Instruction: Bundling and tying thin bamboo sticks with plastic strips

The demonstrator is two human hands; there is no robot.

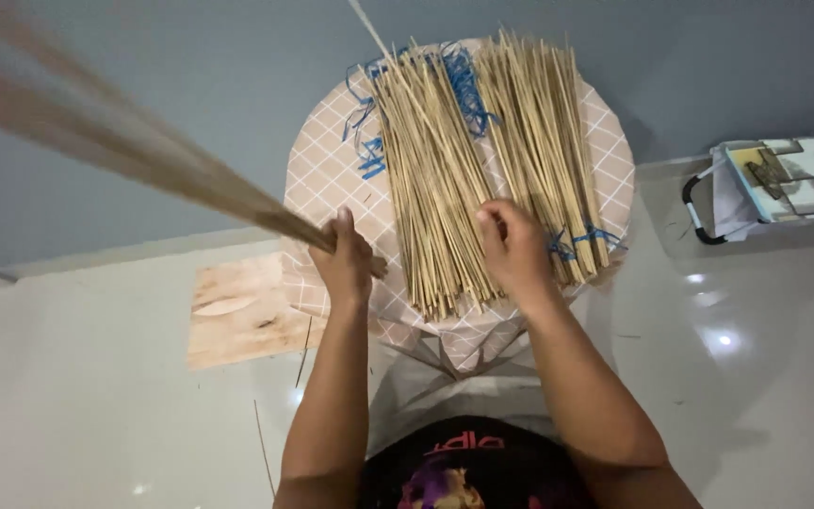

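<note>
Thin tan bamboo sticks (pixel 463 170) lay piled w/ blue string ties (pixel 463 80) on round checkered-cloth stool (pixel 317 179), far centre. Left hand (pixel 346 259) clamped a blurred stick bundle (pixel 124 141) slanting far-left. Right hand (pixel 515 250) pressed on pile's near end, fingers curled. Plywood board (pixel 237 311) on floor, left; white box (pixel 784 179) right.

Dim, bluish light; glare spots on floor (pixel 723 339); raised sticks (pixel 96 132) perhaps motion-blurred
</note>
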